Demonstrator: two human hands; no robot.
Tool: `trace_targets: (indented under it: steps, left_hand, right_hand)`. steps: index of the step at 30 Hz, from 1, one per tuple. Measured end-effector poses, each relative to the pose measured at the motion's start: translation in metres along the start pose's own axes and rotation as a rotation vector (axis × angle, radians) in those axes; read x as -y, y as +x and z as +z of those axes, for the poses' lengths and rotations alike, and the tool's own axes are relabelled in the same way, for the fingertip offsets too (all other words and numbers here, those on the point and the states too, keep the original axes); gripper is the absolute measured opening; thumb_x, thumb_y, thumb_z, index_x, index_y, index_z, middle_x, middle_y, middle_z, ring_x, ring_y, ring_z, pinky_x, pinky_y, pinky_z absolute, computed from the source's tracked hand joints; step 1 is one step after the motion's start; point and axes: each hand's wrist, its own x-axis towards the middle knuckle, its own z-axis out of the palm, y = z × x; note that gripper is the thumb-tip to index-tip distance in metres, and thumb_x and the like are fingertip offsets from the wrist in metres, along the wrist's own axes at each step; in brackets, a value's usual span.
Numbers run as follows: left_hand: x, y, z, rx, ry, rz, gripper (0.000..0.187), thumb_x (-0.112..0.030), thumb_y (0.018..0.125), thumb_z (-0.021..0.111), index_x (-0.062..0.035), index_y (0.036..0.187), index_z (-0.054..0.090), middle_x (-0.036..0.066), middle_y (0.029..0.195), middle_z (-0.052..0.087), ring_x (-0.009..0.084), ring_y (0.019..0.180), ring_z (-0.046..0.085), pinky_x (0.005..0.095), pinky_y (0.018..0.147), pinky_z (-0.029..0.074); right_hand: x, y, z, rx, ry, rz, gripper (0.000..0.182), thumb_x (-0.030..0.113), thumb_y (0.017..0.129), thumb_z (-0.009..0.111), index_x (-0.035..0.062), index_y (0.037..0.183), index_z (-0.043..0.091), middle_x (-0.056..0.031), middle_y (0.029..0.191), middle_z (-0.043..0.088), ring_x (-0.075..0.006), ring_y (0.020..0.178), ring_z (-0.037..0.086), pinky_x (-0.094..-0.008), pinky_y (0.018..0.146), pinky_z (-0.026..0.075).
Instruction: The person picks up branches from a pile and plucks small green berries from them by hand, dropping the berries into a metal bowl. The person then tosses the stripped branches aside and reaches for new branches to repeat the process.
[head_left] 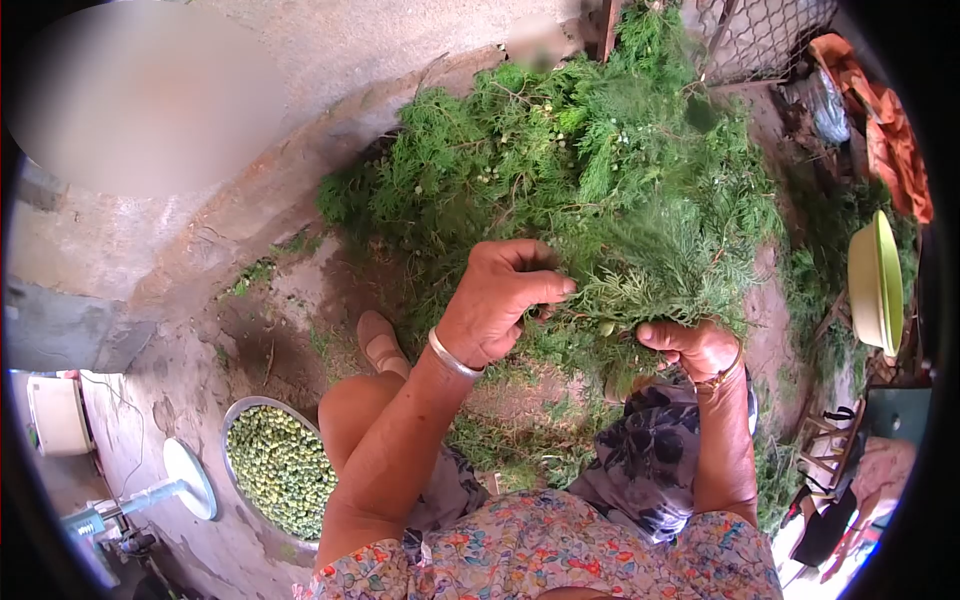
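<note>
A leafy green conifer sprig point(640, 295) is held in my right hand point(695, 350), which is closed around its lower end, thumb on top. My left hand point(505, 300), with a silver bangle on its wrist, is closed at the sprig's left side, thumb and fingers curled together. Whatever sits between those fingertips is too small or hidden to name. Just beyond both hands lies a big heap of cut conifer branches point(520, 140), dotted with small pale green cones.
To the left, a metal basin point(232, 450) is filled with small green cones. A fan point(190, 480) stands beside it, near a white box point(60, 415). At right are a yellow-green basin point(877, 285), an orange cloth point(885, 130) and a wooden rack point(830, 450). A wall point(330, 60) runs behind.
</note>
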Motion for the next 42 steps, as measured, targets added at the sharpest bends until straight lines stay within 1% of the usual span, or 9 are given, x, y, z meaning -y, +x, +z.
trace_targets:
  steps: [8,13,17,20,24,30,32,36,42]
  left_hand:
    - [-0.013,0.0,0.0,-0.069,-0.069,0.004,0.016,0.003,0.072,0.066,0.0061,0.087,0.061,0.007,0.068,0.06,0.0112,0.054,0.054,0.0228,0.047,0.043]
    - [-0.022,0.003,-0.029,-0.214,-0.145,0.032,0.007,0.006,0.075,0.06,0.0034,0.081,0.06,0.01,0.071,0.06,0.0062,0.05,0.047,0.0172,0.034,0.031]
    - [-0.021,0.0,-0.036,-0.104,-0.378,-0.024,0.012,-0.01,0.086,0.057,0.0001,0.093,0.058,0.011,0.078,0.057,0.0071,0.048,0.046,0.017,0.035,0.032]
    - [0.001,0.0,-0.029,0.039,-0.656,-0.161,0.027,-0.029,0.09,0.057,-0.0026,0.093,0.06,0.007,0.07,0.056,0.0097,0.047,0.047,0.0193,0.035,0.034]
    - [0.018,0.003,-0.011,0.054,-0.566,-0.258,0.035,-0.039,0.087,0.058,-0.0039,0.085,0.061,0.007,0.066,0.059,0.0126,0.05,0.052,0.0234,0.038,0.036]
    - [0.005,0.0,0.002,-0.025,-0.274,-0.221,0.032,-0.035,0.086,0.061,-0.003,0.088,0.062,0.005,0.068,0.061,0.0112,0.05,0.052,0.0231,0.038,0.036]
    - [0.006,-0.001,0.002,0.079,-0.238,-0.181,0.026,-0.027,0.082,0.067,-0.0028,0.089,0.063,0.003,0.07,0.062,0.0088,0.052,0.054,0.0215,0.038,0.034]
    - [0.001,-0.005,0.003,0.123,-0.127,-0.13,0.024,-0.019,0.076,0.074,-0.0029,0.089,0.063,0.002,0.071,0.063,0.0063,0.053,0.055,0.02,0.037,0.032]
    - [-0.008,-0.006,0.005,0.125,0.029,-0.122,0.018,-0.011,0.075,0.072,-0.0019,0.087,0.063,0.002,0.068,0.063,0.0053,0.055,0.056,0.0197,0.038,0.031]
  right_hand:
    - [0.006,-0.001,0.008,-0.091,-0.053,-0.119,0.038,0.018,0.07,0.077,0.0062,0.103,0.063,-0.0022,0.086,0.065,-0.0122,0.067,0.056,-0.0247,0.053,0.043]
    - [-0.01,0.0,-0.013,-0.098,0.11,-0.256,0.039,0.01,0.069,0.077,0.0005,0.103,0.062,-0.0058,0.09,0.065,-0.0145,0.071,0.059,-0.0279,0.058,0.046]
    - [-0.014,-0.012,-0.031,-0.129,0.25,-0.236,0.032,0.007,0.067,0.077,-0.0034,0.095,0.065,-0.0109,0.093,0.066,-0.0219,0.084,0.062,-0.0326,0.079,0.047]
    - [-0.012,-0.014,-0.033,-0.086,0.282,-0.273,0.032,0.007,0.067,0.078,-0.0032,0.095,0.065,-0.0117,0.093,0.066,-0.0228,0.086,0.062,-0.0329,0.08,0.047]
    - [-0.002,-0.018,-0.02,0.011,0.334,-0.345,0.035,0.003,0.067,0.076,-0.0048,0.099,0.063,-0.0129,0.095,0.066,-0.0242,0.087,0.063,-0.0355,0.081,0.049]
    - [-0.007,-0.017,-0.017,0.1,0.354,-0.252,0.048,-0.002,0.065,0.074,-0.0042,0.111,0.057,-0.0173,0.095,0.065,-0.0286,0.089,0.064,-0.0369,0.08,0.051]
    - [-0.014,-0.014,-0.012,0.094,0.346,-0.36,0.051,-0.003,0.065,0.074,-0.0036,0.113,0.056,-0.0164,0.095,0.066,-0.0271,0.089,0.064,-0.0348,0.079,0.052]
    - [-0.006,-0.014,-0.02,0.128,0.103,-0.144,0.041,0.003,0.071,0.072,-0.0019,0.11,0.06,-0.0121,0.097,0.066,-0.0216,0.092,0.062,-0.0331,0.082,0.048]
    - [-0.001,-0.012,-0.014,0.094,0.056,-0.13,0.03,0.011,0.072,0.074,-0.0008,0.098,0.066,-0.009,0.095,0.067,-0.0193,0.087,0.062,-0.0294,0.078,0.046]
